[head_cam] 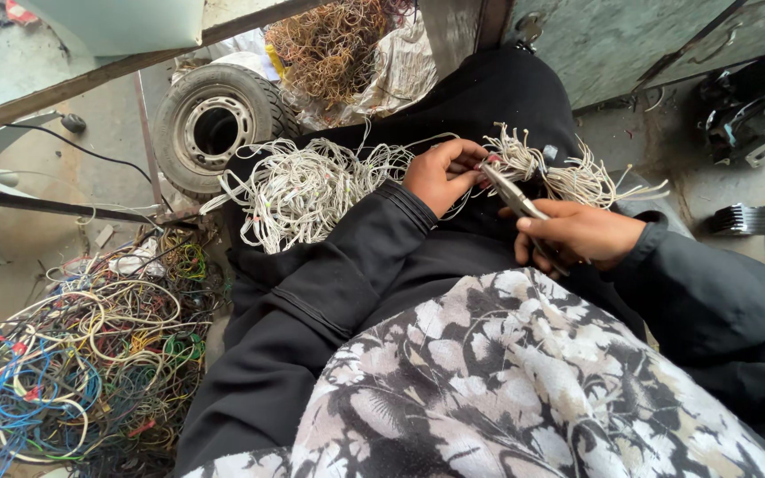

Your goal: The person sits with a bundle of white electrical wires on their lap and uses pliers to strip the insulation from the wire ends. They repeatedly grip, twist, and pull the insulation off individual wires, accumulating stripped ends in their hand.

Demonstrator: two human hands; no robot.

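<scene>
Between left fingers [453,173]: white wire [312,190], pliers [511,196] touching.

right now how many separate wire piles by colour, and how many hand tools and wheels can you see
white wire bundles: 2, a big tangle on the lap by the left hand and a cut bunch past the pliers
mixed-colour wire pile: 1
copper-brown wire heap: 1
pliers in the right hand: 1
wheel: 1
total: 6

Lap [506,97], black cloth: white wire tangle [312,190] lies on it. Concrete floor [37,239]: coloured wire heap [81,354], small tyre w/ rim [214,128], bare copper wire pile [329,44].
</scene>
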